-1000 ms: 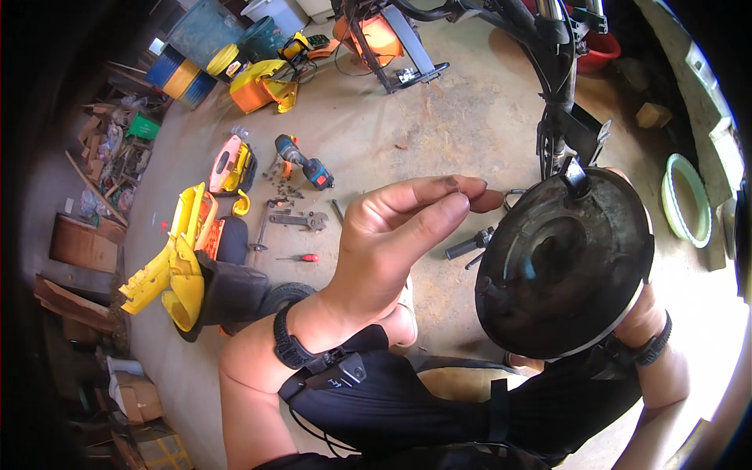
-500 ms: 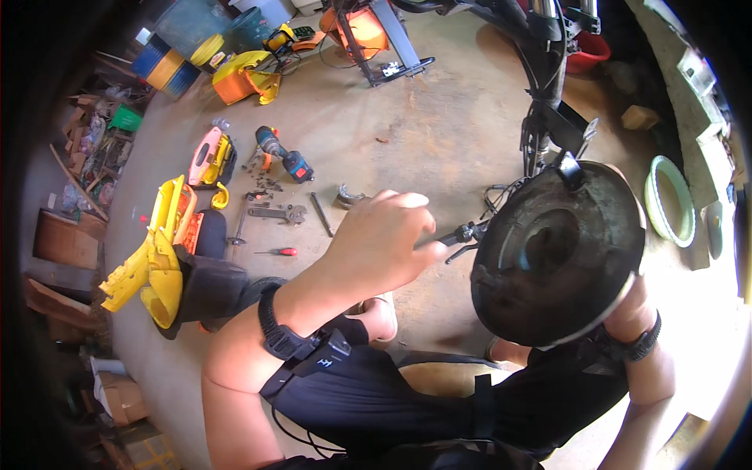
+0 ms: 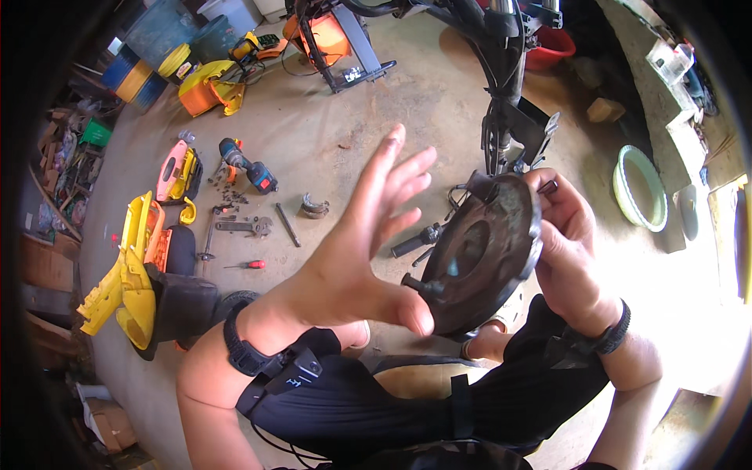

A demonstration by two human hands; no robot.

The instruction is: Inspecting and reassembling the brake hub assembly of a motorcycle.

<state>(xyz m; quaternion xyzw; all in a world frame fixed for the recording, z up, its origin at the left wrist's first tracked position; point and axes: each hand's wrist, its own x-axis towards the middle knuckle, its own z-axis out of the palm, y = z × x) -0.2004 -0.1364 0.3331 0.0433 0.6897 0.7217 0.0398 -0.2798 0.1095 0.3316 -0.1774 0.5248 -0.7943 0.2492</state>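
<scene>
My right hand (image 3: 570, 258) grips a round, dark, greasy metal plate (image 3: 482, 251) by its right edge, holding it tilted above my knees. The plate has a recessed centre and short projections on its rim. Just left of it, my left hand (image 3: 360, 243) is spread open, its thumb low beside the plate's lower-left rim; whether the thumb touches it is unclear. Behind my hands stands a black metal vehicle frame (image 3: 505, 94), with a handlebar grip (image 3: 409, 244) lying low among cables. A curved metal part (image 3: 313, 208) and a rod (image 3: 287, 225) lie on the floor.
A cordless power tool (image 3: 247, 166), loose bolts, a wrench (image 3: 247, 227) and a red screwdriver (image 3: 252, 265) lie on the left floor, beside yellow plastic panels (image 3: 133, 305). A pale green basin (image 3: 638, 188) stands right, against a low wall. Bins and scrap line the back left.
My left hand has gone from curled fingers to spread wide. The plate has tipped more edge-on and shifted left, bringing my right hand's fingers into view. The whole view has shifted slightly.
</scene>
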